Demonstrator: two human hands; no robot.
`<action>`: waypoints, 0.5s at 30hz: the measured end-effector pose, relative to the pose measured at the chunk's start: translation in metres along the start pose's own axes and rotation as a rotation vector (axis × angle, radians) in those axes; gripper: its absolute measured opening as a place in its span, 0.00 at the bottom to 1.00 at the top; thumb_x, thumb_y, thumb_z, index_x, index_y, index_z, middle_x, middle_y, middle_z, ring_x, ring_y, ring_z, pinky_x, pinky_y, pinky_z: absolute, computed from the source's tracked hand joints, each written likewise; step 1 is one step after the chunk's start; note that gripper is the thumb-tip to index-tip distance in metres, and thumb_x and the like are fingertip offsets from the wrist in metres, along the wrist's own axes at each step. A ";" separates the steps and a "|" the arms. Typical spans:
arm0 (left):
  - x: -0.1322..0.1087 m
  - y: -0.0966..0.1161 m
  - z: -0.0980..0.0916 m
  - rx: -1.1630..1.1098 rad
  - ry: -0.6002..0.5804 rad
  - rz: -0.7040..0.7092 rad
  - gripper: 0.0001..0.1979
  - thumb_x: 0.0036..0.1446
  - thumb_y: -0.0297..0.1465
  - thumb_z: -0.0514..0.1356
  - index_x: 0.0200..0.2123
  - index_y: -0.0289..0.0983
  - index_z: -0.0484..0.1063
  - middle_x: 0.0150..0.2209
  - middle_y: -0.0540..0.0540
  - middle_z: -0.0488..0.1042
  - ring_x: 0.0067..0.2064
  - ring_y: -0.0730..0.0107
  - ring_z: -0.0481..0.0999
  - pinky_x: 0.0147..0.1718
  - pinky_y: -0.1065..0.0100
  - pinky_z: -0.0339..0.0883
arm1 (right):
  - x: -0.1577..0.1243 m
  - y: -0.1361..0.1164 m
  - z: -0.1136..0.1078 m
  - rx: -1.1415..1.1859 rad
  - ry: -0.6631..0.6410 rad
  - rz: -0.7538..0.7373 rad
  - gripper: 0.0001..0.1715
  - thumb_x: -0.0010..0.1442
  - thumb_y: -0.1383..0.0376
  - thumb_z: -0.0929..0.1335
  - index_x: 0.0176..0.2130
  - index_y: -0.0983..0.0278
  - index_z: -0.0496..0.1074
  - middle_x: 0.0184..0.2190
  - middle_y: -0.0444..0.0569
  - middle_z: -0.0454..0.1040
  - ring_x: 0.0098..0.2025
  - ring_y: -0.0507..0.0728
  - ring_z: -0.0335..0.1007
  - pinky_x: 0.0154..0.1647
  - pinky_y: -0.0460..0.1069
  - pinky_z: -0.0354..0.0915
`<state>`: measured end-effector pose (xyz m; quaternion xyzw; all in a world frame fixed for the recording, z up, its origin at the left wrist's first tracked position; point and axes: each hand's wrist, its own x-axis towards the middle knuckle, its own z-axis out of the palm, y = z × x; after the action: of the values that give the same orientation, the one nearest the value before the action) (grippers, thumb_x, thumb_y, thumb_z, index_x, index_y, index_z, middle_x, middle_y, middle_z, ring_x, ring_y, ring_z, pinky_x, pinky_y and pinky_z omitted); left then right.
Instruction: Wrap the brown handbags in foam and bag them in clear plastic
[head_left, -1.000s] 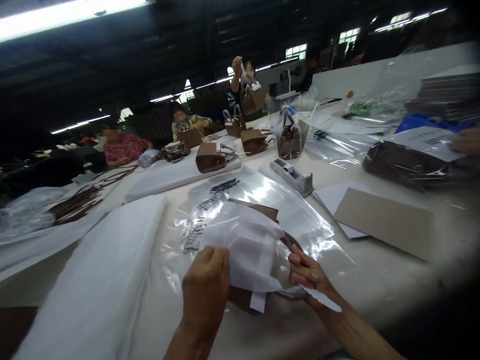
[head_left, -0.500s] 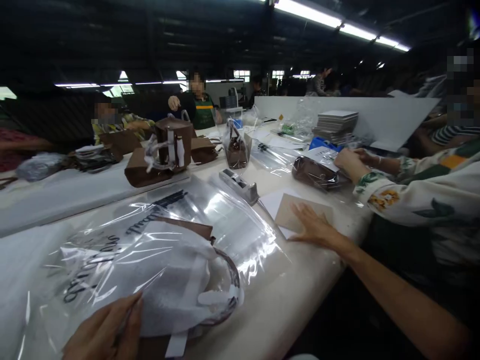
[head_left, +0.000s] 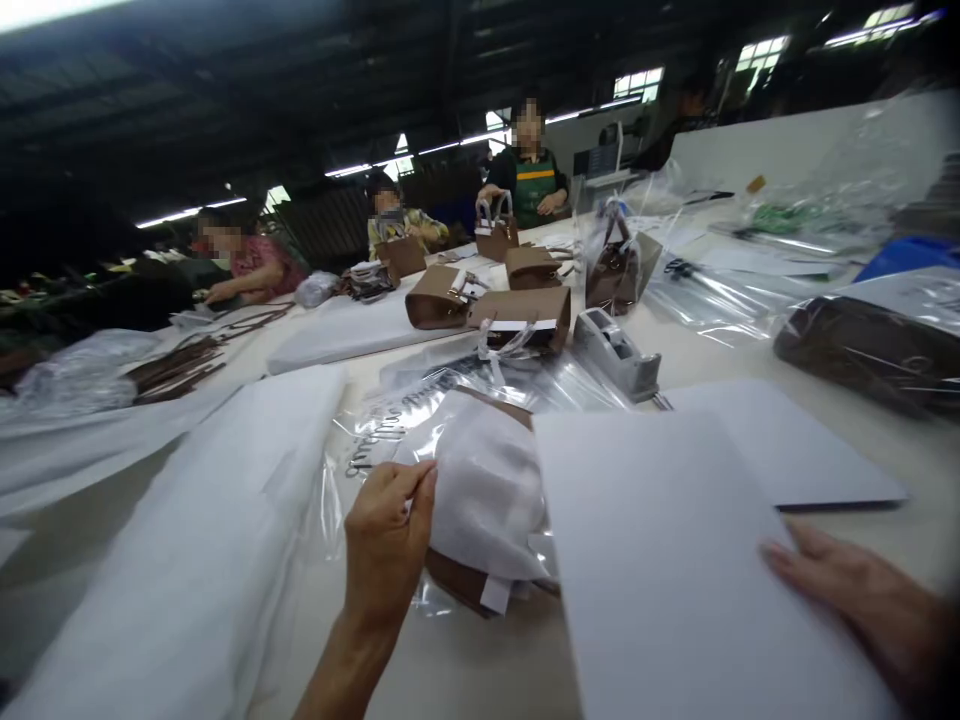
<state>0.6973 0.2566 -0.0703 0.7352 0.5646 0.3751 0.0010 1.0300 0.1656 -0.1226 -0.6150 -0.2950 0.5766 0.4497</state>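
Observation:
My left hand (head_left: 386,545) is closed in a pinch on the edge of a clear plastic bag (head_left: 420,410) with dark lettering. Inside the bag lies a brown handbag (head_left: 465,580) wrapped in white tissue (head_left: 487,490). My right hand (head_left: 862,600) grips the lower right edge of a white card sheet (head_left: 660,560), which hangs tilted over the right side of the wrapped bag. Its thumb lies on top; the fingers underneath are hidden.
A second white sheet (head_left: 787,455) lies on the table to the right. A grey tape dispenser (head_left: 619,355) stands behind, with brown handbags (head_left: 525,315) beyond it. White foam sheets (head_left: 202,540) fill the left. Bagged dark goods (head_left: 862,355) lie far right. Three seated people work at the back.
My right hand has lifted a white card sheet from the pile at the right and brought it over the wrapped bag. The left hand stays pinched on the plastic bag. The camera swung back left.

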 end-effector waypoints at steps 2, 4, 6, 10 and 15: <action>-0.002 0.000 -0.002 -0.024 -0.005 0.032 0.09 0.58 0.33 0.55 0.37 0.38 0.73 0.30 0.50 0.68 0.32 0.73 0.68 0.33 0.71 0.63 | 0.001 -0.004 0.038 0.172 -0.162 0.133 0.27 0.51 0.58 0.69 0.51 0.59 0.63 0.32 0.52 0.74 0.27 0.58 0.71 0.28 0.53 0.70; -0.004 0.001 -0.006 -0.034 0.003 0.067 0.09 0.58 0.32 0.54 0.37 0.37 0.72 0.29 0.50 0.68 0.31 0.74 0.68 0.32 0.71 0.63 | 0.009 -0.010 0.077 0.304 -0.238 0.124 0.26 0.51 0.60 0.69 0.49 0.61 0.63 0.29 0.47 0.72 0.26 0.53 0.69 0.28 0.48 0.70; -0.007 0.003 -0.008 -0.021 0.010 0.112 0.09 0.58 0.32 0.54 0.38 0.37 0.72 0.29 0.50 0.67 0.31 0.73 0.68 0.32 0.71 0.63 | 0.021 -0.014 0.112 0.342 -0.238 0.026 0.22 0.51 0.61 0.69 0.46 0.64 0.64 0.26 0.43 0.70 0.22 0.47 0.65 0.19 0.41 0.65; -0.014 0.005 -0.004 0.051 -0.037 0.215 0.09 0.59 0.31 0.52 0.38 0.37 0.71 0.29 0.48 0.67 0.33 0.71 0.68 0.34 0.69 0.63 | 0.042 -0.013 0.165 0.338 -0.246 -0.083 0.22 0.51 0.62 0.68 0.45 0.66 0.64 0.27 0.44 0.68 0.23 0.47 0.64 0.14 0.38 0.61; -0.021 -0.002 0.019 0.121 -0.163 0.285 0.10 0.60 0.33 0.50 0.37 0.37 0.69 0.30 0.47 0.67 0.34 0.67 0.67 0.36 0.66 0.62 | 0.048 -0.010 0.191 0.223 -0.266 -0.144 0.21 0.49 0.61 0.68 0.42 0.66 0.63 0.24 0.42 0.67 0.21 0.49 0.65 0.15 0.43 0.65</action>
<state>0.7048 0.2479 -0.0961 0.8344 0.4743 0.2760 -0.0509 0.8537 0.2532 -0.1215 -0.4571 -0.3293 0.6482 0.5123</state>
